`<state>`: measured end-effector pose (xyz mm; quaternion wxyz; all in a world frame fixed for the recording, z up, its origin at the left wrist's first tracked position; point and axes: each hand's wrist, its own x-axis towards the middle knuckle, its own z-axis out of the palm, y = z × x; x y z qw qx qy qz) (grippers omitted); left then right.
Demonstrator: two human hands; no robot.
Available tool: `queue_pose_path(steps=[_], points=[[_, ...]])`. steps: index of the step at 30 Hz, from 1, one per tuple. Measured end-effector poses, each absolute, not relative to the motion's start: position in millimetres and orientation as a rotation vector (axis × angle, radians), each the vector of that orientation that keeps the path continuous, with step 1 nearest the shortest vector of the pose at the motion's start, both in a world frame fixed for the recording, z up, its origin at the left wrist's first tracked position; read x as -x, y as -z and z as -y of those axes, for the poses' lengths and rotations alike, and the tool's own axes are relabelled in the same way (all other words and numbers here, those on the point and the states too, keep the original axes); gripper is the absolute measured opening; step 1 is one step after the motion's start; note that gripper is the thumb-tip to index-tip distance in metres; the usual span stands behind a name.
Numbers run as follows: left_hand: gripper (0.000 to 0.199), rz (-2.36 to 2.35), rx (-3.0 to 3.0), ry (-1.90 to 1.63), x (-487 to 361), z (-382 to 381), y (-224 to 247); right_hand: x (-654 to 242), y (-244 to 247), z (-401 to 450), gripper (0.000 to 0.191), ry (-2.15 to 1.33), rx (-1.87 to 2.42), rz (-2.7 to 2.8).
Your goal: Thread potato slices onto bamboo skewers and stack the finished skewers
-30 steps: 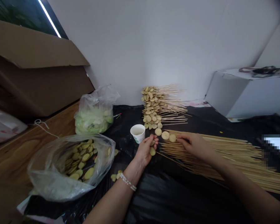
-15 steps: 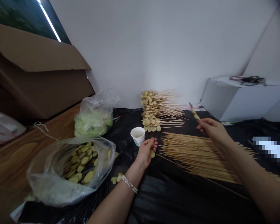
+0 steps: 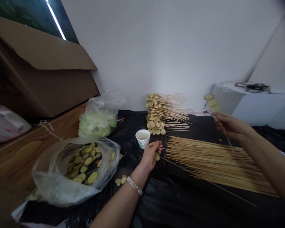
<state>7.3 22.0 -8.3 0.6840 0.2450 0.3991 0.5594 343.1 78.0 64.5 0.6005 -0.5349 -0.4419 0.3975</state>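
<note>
The right hand (image 3: pixel 231 127) is pinching a skewer (image 3: pixel 229 141), pale slices (image 3: pixel 212 103) extending just beyond its fingertips; a light grip is likely sparing them. The left hand (image 3: pixel 149 155) is cradling another slice (image 3: pixel 157 156).

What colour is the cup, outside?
The cup is white with a green mark; the head view shows it best.

Raised slices (image 3: pixel 212 103) blurred; cardboard box (image 3: pixel 54 88) cut off by left edge.
</note>
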Motion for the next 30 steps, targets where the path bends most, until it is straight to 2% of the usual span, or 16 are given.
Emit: queue_pose_path(steps=[3,6,12,23,30], points=[[0.018,-0.897,-0.537,-1.249,-6.7,-22.2,7.9,-308.1,-75.6,-97.9,0.015,-1.060,1.250,1.167],[0.014,-0.898,-0.539,-1.244,-6.0,-22.1,7.5,-264.9,-72.4,-119.6,0.020,-0.707,1.310,1.552],[0.013,-0.906,-0.521,-1.244,-4.9,-21.6,6.4,-202.8,-41.4,-161.8,0.011,-0.416,1.370,1.798],[0.016,-0.901,-0.501,-1.235,-3.4,-21.6,7.5,-171.4,-2.5,-190.8,0.018,-0.133,1.394,1.946],[0.010,-0.929,-0.485,-1.242,-4.4,-22.6,5.3,-177.6,-15.1,-164.7,0.019,-0.031,1.354,1.952]])
